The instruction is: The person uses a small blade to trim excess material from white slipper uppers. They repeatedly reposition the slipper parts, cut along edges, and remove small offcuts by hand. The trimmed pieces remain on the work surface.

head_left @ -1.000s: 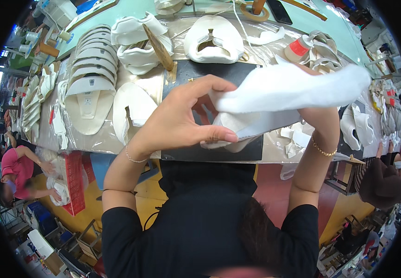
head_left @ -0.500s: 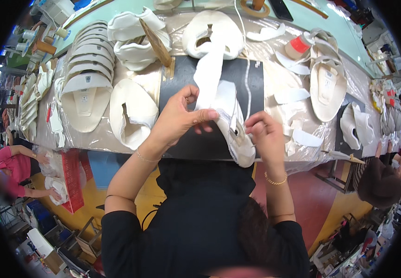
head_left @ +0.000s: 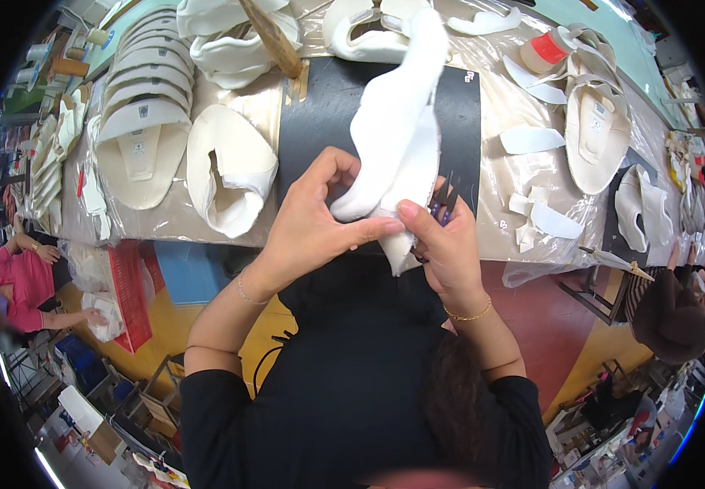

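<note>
A long white padded shoe upper stands between my hands, over the black mat. My left hand grips its lower left edge, with the thumb pressed across the front. My right hand pinches the lower right edge between thumb and fingers. In that same hand sits a small pair of scissors with dark blades pointing up and purple handles, partly hidden by the fingers. Another white upper lies at the far edge of the mat, and a cream one rests to the left.
Stacked white shoes line the left. A wooden stick leans beside the mat. White offcuts, a red-labelled bottle and another shoe lie right. People sit at both sides, one in a pink top.
The upper has been turned and raised more upright. My right hand has moved left onto its lower edge, and scissors now show in it. The white cord is no longer visible.
</note>
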`<action>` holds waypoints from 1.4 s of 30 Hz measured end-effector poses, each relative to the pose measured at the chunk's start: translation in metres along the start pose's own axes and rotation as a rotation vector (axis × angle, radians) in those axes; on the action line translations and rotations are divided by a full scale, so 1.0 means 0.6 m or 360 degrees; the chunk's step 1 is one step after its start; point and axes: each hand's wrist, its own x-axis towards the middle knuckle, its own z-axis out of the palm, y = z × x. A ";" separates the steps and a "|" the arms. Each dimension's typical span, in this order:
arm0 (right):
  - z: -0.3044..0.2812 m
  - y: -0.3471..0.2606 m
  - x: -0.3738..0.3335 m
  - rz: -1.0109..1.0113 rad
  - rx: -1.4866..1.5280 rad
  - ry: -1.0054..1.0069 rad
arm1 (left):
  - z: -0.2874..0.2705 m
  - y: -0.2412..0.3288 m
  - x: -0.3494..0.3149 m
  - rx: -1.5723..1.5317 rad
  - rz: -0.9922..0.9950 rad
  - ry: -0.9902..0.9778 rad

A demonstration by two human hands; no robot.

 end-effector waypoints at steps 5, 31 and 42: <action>0.003 0.032 0.007 -0.0300 -0.0149 0.0043 | -0.005 -0.010 0.003 0.0228 -0.0038 0.0100; -0.012 0.013 0.043 0.0004 -0.0230 0.0128 | -0.016 -0.068 0.048 0.0313 0.0334 0.0165; -0.011 0.013 0.042 -0.0140 -0.0359 0.0109 | -0.006 -0.061 0.046 -0.0078 0.0002 0.0131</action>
